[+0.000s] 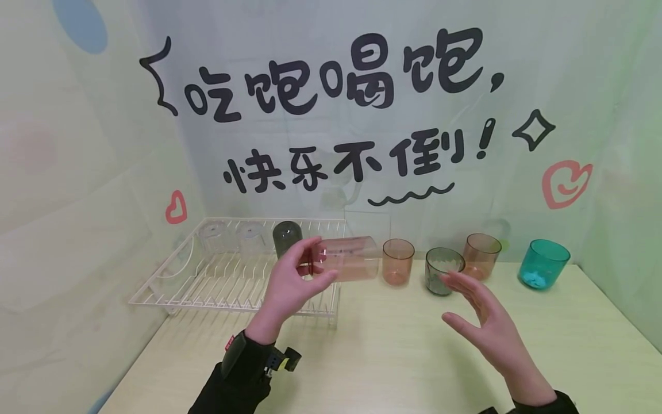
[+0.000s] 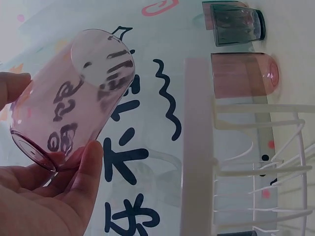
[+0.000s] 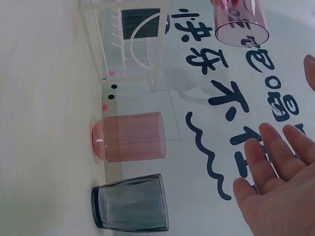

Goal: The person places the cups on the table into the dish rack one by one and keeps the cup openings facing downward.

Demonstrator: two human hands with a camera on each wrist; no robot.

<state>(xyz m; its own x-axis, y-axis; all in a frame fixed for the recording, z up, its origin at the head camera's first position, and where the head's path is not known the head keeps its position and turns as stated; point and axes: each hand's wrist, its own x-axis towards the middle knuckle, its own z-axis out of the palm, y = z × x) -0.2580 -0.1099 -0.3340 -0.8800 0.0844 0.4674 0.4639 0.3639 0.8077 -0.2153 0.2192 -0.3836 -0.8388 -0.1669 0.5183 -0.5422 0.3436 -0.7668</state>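
My left hand grips a clear pink drinking glass by its base end and holds it on its side, mouth turned to the right. In the left wrist view the fingers and thumb curl round the thick base of this pink glass, and the backdrop's writing shows through it. My right hand is raised over the table with its fingers parted and nothing in it. In the head view its fingertips overlap a grey glass. The right wrist view shows the right palm bare.
A white wire dish rack at the left bears two clear glasses and a dark grey glass, upside down. Along the wall stand an orange-pink glass, another behind the grey one, and a teal glass.
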